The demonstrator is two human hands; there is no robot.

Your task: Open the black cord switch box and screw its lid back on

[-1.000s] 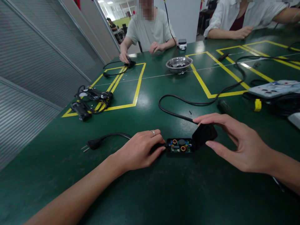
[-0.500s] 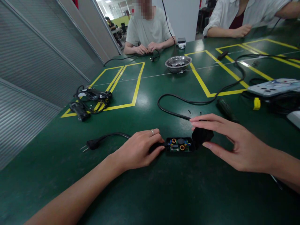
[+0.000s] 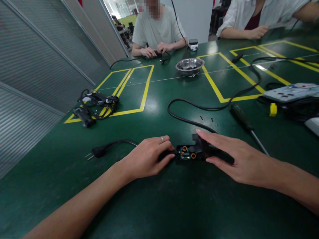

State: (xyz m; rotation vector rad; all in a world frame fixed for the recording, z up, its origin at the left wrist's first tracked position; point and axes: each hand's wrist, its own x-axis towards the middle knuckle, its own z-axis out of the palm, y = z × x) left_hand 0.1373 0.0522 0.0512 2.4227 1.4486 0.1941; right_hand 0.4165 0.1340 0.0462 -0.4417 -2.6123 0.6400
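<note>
A small black adapter box [image 3: 185, 153] lies open on the green table, its circuit board with copper coils showing. My left hand [image 3: 147, 157], a ring on one finger, is closed over the box's left end where the cable to the two-pin plug [image 3: 96, 152] comes out. My right hand [image 3: 230, 157] lies low over the box's right half, fingers and thumb pinching the black cover [image 3: 201, 147] down onto it. A second black cable [image 3: 189, 113] runs from the box's right side toward the back.
A screwdriver [image 3: 245, 124] and two loose screws [image 3: 206, 118] lie behind my right hand. Further off are a steel bowl [image 3: 189, 65], a heap of black adapters [image 3: 96, 104], a power strip [image 3: 290, 93], a yellow part [image 3: 273, 109]. Two other people sit across the table.
My right hand has lowered the black cover from tilted up at the right end onto the open box, hiding half the board. The left hand stayed put. The person opposite drew a cable closer.
</note>
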